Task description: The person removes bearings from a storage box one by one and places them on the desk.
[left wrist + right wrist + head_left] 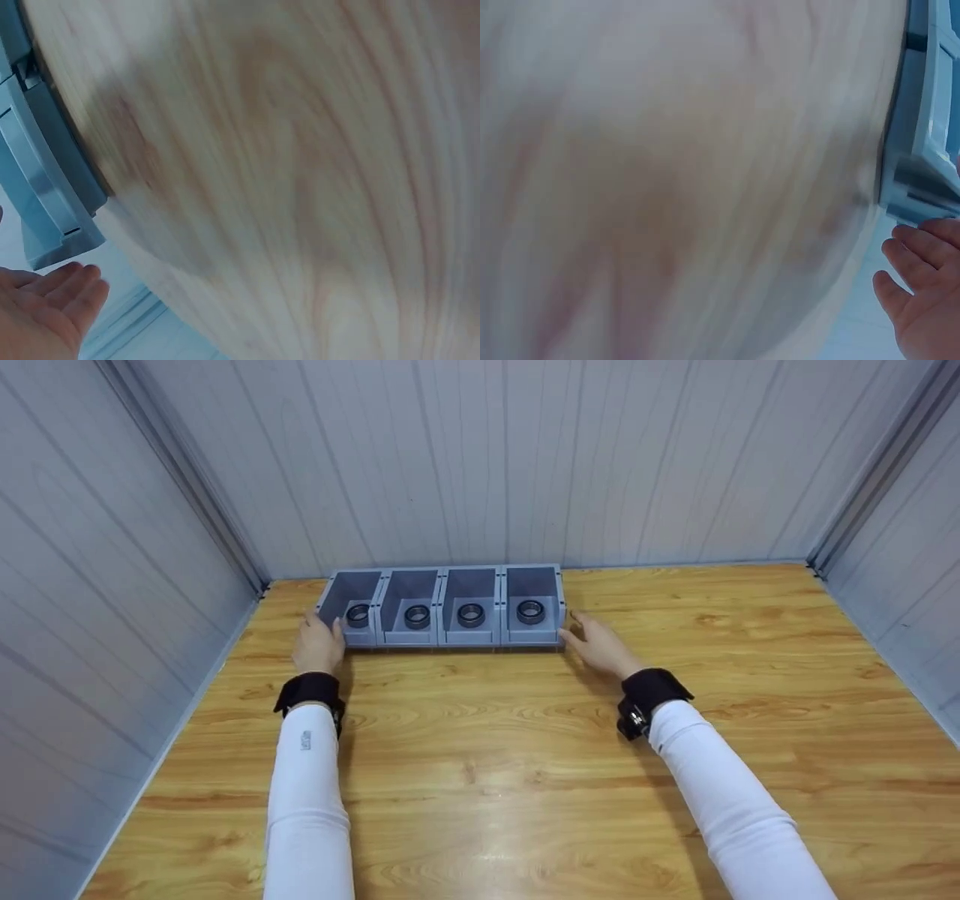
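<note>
Against the back wall stands a row of several joined grey-blue storage bins (469,639). Each bin has one dark ring-shaped bearing on its floor, from the leftmost bearing (358,623) to the rightmost bearing (530,620). My left hand (316,648) is at the left end of the row, thumb toward the front corner. Its fingers (86,296) look extended beside the bin's end in the left wrist view. At the opposite end is my right hand (602,646), fingertips right at the outer side. In the right wrist view its fingers (911,262) are spread and nearly straight.
A wood-grain tabletop (480,750) stretches in front of the bins and to the right. Pale panelled walls enclose it, with a back wall (465,465) right behind the row, a left wall (90,585) and a right wall (915,555).
</note>
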Demonstrator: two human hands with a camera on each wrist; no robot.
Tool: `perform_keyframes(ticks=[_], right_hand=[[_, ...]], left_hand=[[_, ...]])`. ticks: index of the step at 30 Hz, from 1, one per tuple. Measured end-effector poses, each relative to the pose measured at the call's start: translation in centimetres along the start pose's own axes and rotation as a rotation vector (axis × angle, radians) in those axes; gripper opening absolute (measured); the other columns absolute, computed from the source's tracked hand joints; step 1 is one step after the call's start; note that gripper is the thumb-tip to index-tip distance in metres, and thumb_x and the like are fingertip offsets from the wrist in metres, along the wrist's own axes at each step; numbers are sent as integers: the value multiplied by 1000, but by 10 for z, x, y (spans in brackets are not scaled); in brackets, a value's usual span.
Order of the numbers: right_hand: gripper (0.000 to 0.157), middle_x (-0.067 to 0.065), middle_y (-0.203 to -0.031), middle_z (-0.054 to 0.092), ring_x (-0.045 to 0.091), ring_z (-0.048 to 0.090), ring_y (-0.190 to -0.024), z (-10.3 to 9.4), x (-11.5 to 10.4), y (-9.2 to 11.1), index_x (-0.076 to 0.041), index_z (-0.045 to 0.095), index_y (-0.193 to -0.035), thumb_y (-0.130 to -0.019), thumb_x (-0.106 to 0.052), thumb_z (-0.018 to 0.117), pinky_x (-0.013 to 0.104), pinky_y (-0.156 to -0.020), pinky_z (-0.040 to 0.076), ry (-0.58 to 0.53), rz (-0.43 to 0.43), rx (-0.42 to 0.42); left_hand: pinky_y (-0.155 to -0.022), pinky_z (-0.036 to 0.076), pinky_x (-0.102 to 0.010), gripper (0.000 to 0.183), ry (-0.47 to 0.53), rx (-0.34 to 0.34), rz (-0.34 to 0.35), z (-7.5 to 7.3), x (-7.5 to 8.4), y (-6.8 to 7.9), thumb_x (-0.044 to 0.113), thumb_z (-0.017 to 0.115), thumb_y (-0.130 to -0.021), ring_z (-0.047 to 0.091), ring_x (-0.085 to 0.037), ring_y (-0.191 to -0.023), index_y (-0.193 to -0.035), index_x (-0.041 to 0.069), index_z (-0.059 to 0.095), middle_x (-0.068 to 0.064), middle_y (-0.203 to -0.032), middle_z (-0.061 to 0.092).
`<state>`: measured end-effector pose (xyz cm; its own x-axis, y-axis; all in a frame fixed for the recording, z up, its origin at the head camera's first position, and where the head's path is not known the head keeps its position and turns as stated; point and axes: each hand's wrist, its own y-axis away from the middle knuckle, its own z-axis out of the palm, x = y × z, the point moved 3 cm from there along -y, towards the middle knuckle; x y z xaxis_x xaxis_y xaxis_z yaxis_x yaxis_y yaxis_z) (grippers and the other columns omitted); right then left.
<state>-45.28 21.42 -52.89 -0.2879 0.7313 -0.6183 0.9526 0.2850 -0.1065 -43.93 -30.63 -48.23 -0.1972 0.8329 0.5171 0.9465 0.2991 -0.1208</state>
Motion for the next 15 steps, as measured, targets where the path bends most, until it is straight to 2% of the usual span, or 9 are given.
perform_keyframes(ticks=[3, 6, 11, 15], right_hand=[[73, 37, -159, 51, 52, 51, -148, 7, -7, 0, 12, 40, -163, -117, -42, 55, 61, -126, 36, -11, -3, 12], [64, 36, -153, 58, 50, 59, -140, 12, -11, -2, 11, 48, -158, -117, -38, 56, 61, -122, 42, -25, -2, 24], [50, 36, -146, 63, 48, 61, -138, 11, -24, 0, 10, 56, -149, -117, -29, 57, 59, -118, 47, -50, 7, 64], [45, 39, -144, 63, 51, 60, -139, 1, -50, 11, 12, 57, -146, -115, -21, 59, 57, -118, 48, -78, 24, 85]], left_hand=[[-114, 47, -66, 73, 24, 12, -15, 29, -38, -36, 36, 46, -117, 56, -58, -137, -168, -13, 25, -41, -155, 52], [-112, 49, -66, 71, 36, -1, -41, 38, -54, -49, 36, 47, -117, 58, -57, -136, -169, -9, 26, -40, -153, 55], [-113, 49, -66, 64, 74, 6, -55, 37, -60, -53, 32, 49, -117, 58, -56, -138, -164, -8, 37, -39, -150, 58], [-114, 48, -65, 58, 95, 24, -71, 34, -57, -51, 28, 52, -116, 58, -55, -139, -159, -10, 44, -38, -150, 58]])
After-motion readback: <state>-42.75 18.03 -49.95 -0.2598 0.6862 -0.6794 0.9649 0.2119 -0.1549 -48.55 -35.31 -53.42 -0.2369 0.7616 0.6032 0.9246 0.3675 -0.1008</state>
